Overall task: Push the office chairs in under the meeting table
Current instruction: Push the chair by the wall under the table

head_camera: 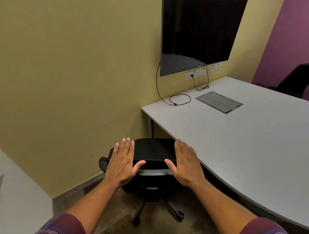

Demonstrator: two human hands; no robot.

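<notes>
A black office chair (152, 151) stands at the near-left edge of the grey meeting table (247, 149), its seat partly beneath the tabletop. My left hand (123, 162) lies flat over the left end of the backrest's top, fingers spread. My right hand (187, 164) is flat over the right end, fingers extended, close to the table edge. Neither hand grips anything. The chair's wheeled base (158, 213) shows on the floor below. A second black chair (300, 78) stands at the far side of the table by the purple wall.
A dark wall-mounted screen (200, 34) hangs above the table's far end, with black cables (180, 99) lying on the tabletop and a grey cable hatch (218, 102) beside them. The yellow wall (71, 75) runs close on the chair's left. A pale ledge (10, 189) fills the lower left.
</notes>
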